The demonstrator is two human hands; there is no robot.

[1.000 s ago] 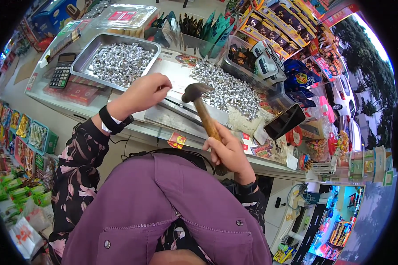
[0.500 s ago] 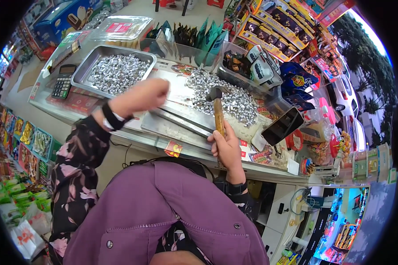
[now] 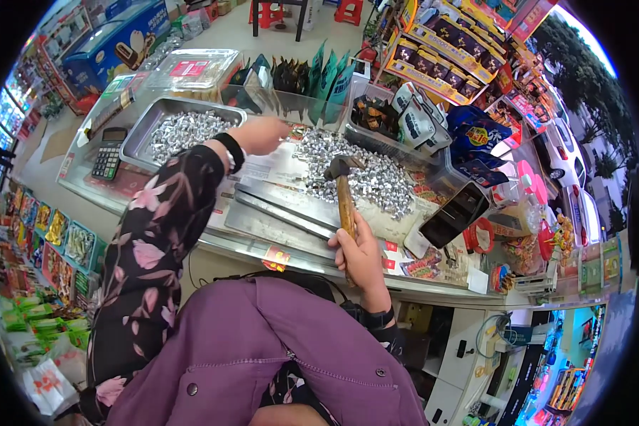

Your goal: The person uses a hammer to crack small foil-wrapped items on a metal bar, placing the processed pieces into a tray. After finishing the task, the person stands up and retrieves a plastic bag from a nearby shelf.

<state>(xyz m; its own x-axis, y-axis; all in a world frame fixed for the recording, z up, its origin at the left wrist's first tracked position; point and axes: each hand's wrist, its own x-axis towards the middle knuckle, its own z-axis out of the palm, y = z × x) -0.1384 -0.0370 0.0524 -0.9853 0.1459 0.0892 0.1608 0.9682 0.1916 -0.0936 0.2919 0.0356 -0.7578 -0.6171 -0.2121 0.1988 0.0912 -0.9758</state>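
My right hand is wrapped round the wooden handle of a hammer, whose dark metal head points away from me, over the near edge of a loose pile of small silver metal pieces. My left hand reaches to the pile's left edge, fingers drawn together; whatever they pinch is too small or hidden to make out. Left of that hand stands a steel tray holding many similar silver pieces, partly covered by my sleeve. A flat metal plate with a long bar lies along the counter's near edge.
A black calculator lies left of the tray. A clear plastic box and a see-through bin of packets line the counter's far side. A dark phone leans at the right, near jars.
My left hand has moved right and away from me, from above the tray's near right corner to the pile's left edge. My right hand still holds the hammer. The view has tilted up slightly.
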